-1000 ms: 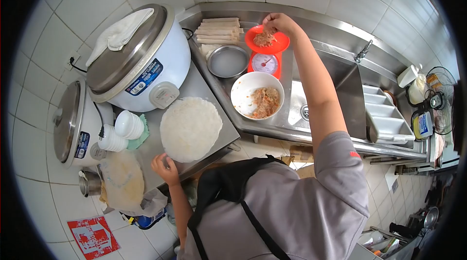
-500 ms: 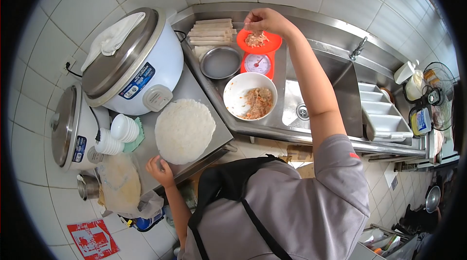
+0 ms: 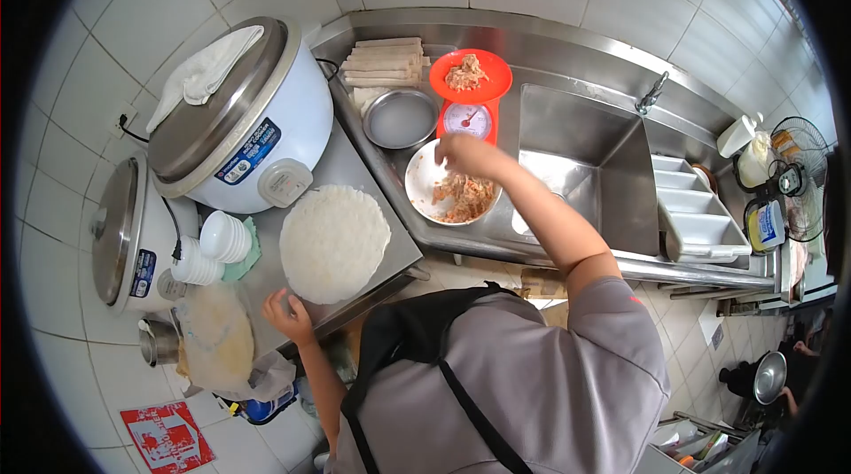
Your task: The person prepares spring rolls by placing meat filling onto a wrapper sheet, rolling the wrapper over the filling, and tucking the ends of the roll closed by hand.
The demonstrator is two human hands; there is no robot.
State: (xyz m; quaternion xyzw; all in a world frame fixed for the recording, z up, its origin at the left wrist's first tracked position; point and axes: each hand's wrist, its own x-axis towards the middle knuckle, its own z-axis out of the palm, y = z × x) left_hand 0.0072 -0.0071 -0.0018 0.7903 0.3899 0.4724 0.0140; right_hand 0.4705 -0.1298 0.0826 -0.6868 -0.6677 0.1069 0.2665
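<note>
My right hand is over the white bowl, which contains a shredded, orange-flecked filling. Its fingers bend downward, and I cannot make out whether they hold anything. Behind the bowl stands an orange dial scale with a small heap of filling on its orange pan. My left hand is open, fingers slightly curled and apart, at the edge of the steel table. Just beyond it lies a round stack of thin white wrappers.
Rolled wrappers lie behind a round metal pan of cloudy liquid. Two large rice cookers and stacked white cups stand at left. A sink and a divided white tray are at right.
My right hand has moved from above the scale pan back toward me, over the bowl. The filling heap on the pan is now uncovered. My left hand has barely moved.
</note>
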